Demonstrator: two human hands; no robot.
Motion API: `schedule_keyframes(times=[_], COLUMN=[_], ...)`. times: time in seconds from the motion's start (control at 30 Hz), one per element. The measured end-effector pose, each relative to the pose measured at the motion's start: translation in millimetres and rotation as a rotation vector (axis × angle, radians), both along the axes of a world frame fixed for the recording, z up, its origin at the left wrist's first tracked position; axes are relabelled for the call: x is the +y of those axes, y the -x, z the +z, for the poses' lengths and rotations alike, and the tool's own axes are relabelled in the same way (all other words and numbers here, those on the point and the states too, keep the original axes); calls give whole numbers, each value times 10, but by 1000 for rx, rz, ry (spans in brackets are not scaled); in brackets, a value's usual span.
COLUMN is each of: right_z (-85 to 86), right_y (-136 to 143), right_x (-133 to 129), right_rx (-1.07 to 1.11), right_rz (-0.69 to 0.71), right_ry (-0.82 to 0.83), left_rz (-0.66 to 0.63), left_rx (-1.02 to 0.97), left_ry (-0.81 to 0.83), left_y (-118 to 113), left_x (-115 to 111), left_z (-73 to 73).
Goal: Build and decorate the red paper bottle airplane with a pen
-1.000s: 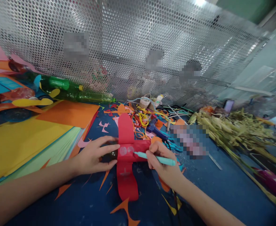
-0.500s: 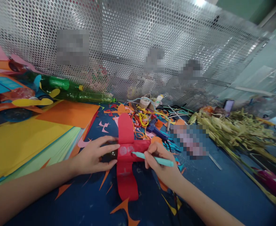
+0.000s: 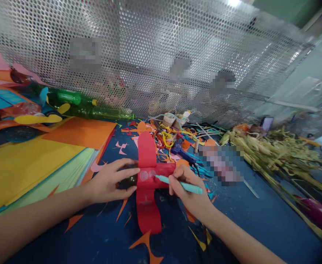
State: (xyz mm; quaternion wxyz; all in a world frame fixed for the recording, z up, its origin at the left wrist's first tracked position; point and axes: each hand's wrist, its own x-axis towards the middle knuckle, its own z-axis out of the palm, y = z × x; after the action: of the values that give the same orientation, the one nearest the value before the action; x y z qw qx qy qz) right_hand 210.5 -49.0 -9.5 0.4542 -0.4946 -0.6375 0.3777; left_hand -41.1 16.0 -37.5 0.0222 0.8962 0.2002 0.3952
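A red paper airplane [image 3: 147,220] with rounded wings lies on the blue table, its paper wrapped around a dark, shiny bottle [image 3: 131,180]. Thumb and fingers of my left hand [image 3: 110,181] curve around the bottle's uncovered left end and touch the paper's edge. Pinched in my right hand [image 3: 190,187] is a light-blue marker [image 3: 188,186], its tip at the red middle section beside pale round marks. Part of the airplane's right end is hidden behind my right hand.
Coloured paper sheets [image 3: 26,165] are stacked at left, with green bottles [image 3: 103,112] behind. A blue glue gun [image 3: 184,154] lies among paper scraps. Dried corn husks [image 3: 276,150] lie at right. A perforated metal panel [image 3: 144,40] stands at the back, with people behind it.
The marker's tip has shifted slightly on the red paper. Both hands and the airplane stay almost in the same place.
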Motion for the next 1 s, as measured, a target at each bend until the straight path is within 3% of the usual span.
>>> schedule_keyframes(times=[1.0], right_z=[15], right_y=[-26], right_x=[5], right_rx=[-49], right_rz=[17], right_ry=[11], left_rz=[13], left_rx=[-12], left_ry=[-6], left_y=[0], left_x=[2], left_z=[-3])
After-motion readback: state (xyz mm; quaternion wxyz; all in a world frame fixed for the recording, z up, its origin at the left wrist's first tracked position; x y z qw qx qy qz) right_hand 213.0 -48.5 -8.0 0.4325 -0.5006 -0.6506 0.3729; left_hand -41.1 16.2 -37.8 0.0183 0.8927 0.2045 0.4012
